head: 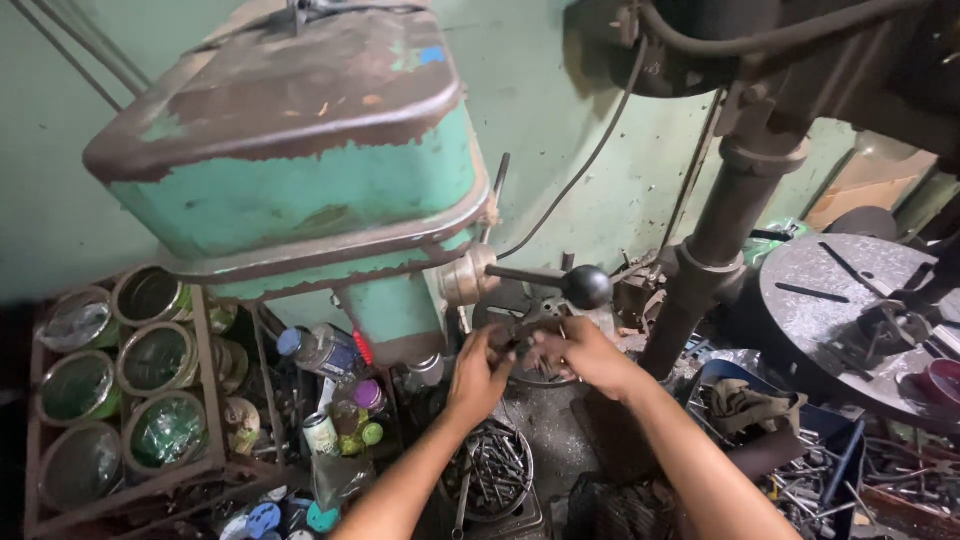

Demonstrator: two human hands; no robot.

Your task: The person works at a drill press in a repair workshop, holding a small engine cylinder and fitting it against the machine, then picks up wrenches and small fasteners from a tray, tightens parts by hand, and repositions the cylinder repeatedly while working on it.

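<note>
My left hand and my right hand meet under the head of an old green drill press. Both hands close on a small dark metal part near the drill's spindle; its exact shape is hidden by my fingers. Just above the hands, the feed lever with a black ball knob sticks out to the right. The round drill table lies behind the hands, mostly covered by them.
A rack of open paint cans stands at the left, with bottles and spray cans beside it. A tin of drill bits sits below my hands. At the right are a second drill's column and round slotted table, with scrap metal below.
</note>
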